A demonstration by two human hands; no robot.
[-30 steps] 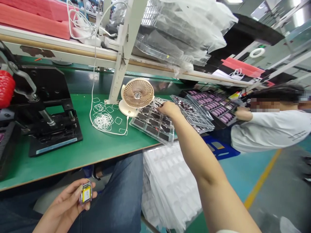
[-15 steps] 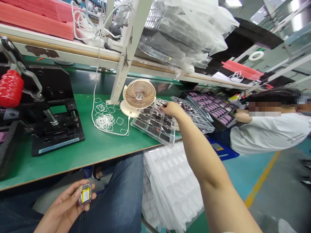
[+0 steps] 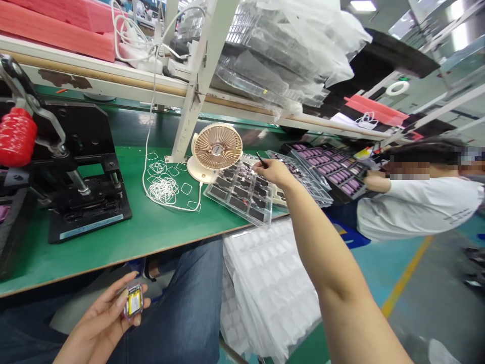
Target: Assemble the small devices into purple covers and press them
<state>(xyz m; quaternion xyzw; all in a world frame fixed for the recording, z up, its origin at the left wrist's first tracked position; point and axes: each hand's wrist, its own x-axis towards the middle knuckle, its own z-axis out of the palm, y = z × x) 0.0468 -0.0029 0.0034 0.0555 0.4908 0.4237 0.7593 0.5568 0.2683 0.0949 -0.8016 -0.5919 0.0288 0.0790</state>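
My left hand rests over my lap, below the bench edge, closed on a small clear case with a yellow part inside. My right arm stretches forward over the bench. My right hand is pinched on a small dark piece just above a clear plastic tray that holds several dark rectangular parts. A second clear tray lies right behind the hand.
A small beige fan stands left of the tray. A black hand press with a red handle sits at the left on the green bench. Loose white wire loops lie nearby. Stacked white trays lie beneath the bench. A co-worker sits at right by trays of purple parts.
My right hand has lifted slightly from the tray with a small dark piece now pinched in its fingers. The left hand has stayed put with its case.
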